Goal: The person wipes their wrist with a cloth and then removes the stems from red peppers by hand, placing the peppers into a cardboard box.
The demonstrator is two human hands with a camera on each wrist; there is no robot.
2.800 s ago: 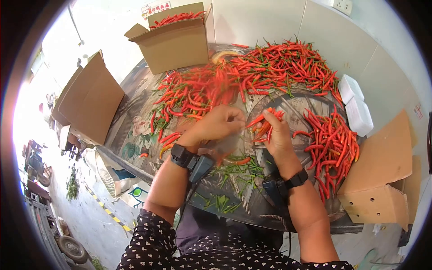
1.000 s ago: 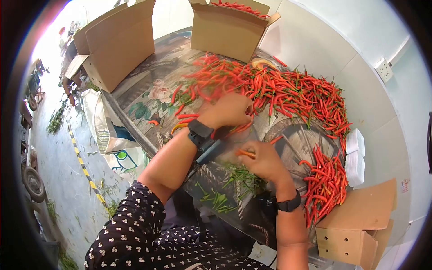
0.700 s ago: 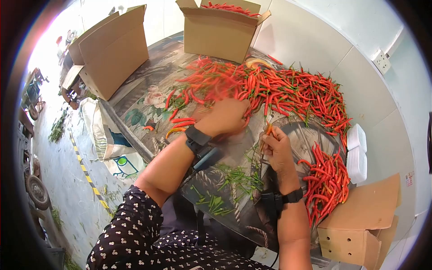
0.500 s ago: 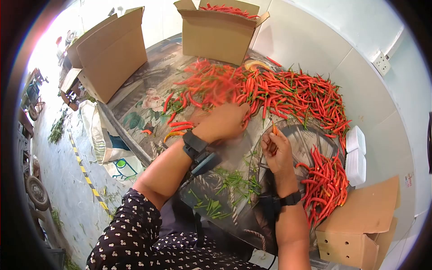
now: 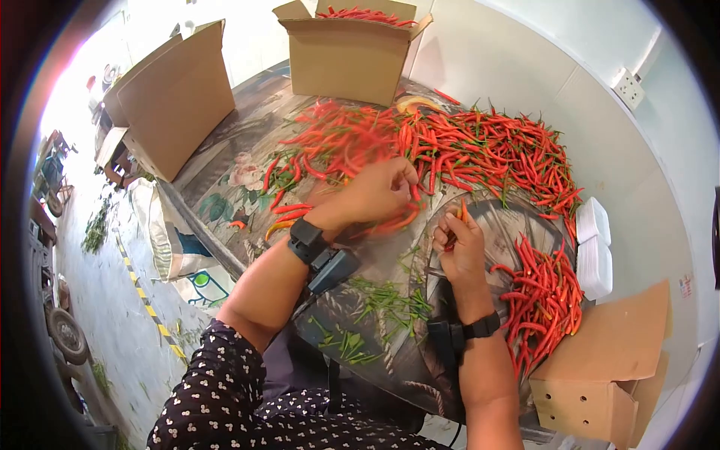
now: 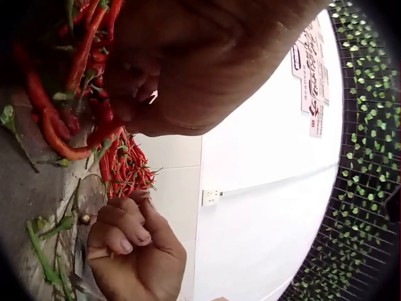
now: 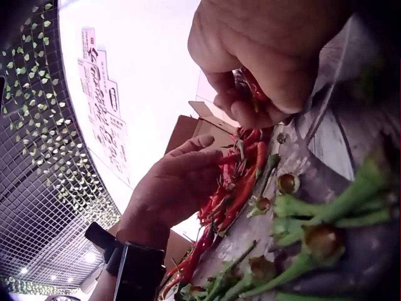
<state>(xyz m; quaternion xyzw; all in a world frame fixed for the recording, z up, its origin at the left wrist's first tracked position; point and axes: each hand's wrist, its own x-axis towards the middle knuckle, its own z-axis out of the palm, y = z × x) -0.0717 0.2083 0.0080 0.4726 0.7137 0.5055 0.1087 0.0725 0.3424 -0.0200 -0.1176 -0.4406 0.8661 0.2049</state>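
Note:
Several red chillies (image 5: 397,225) hang beneath the left hand (image 5: 369,193), whose fingers are curled round part of the bunch. In the left wrist view, chillies (image 6: 84,56) lie against its shadowed fingers. To its right, the right hand (image 5: 461,247) holds an orange-tipped chilli upright between thumb and finger. A glossy red chilli (image 7: 250,81) shows inside its curled fingers in the right wrist view. Green stems (image 5: 390,300) lie below both hands. Beyond them spreads a heap of chillies with stems (image 5: 495,150); another red pile (image 5: 544,296) is at the right.
Cardboard boxes stand at the left (image 5: 176,101), at the back (image 5: 345,60) with chillies inside, and at the right (image 5: 600,345). White trays (image 5: 594,262) are stacked by the wall. A white sack (image 5: 161,232) hangs beside the table's left edge.
Since a second ago, the right hand has moved up and right, away from the green stems. The left hand stays beside the chilli heap. The head view has shifted slightly.

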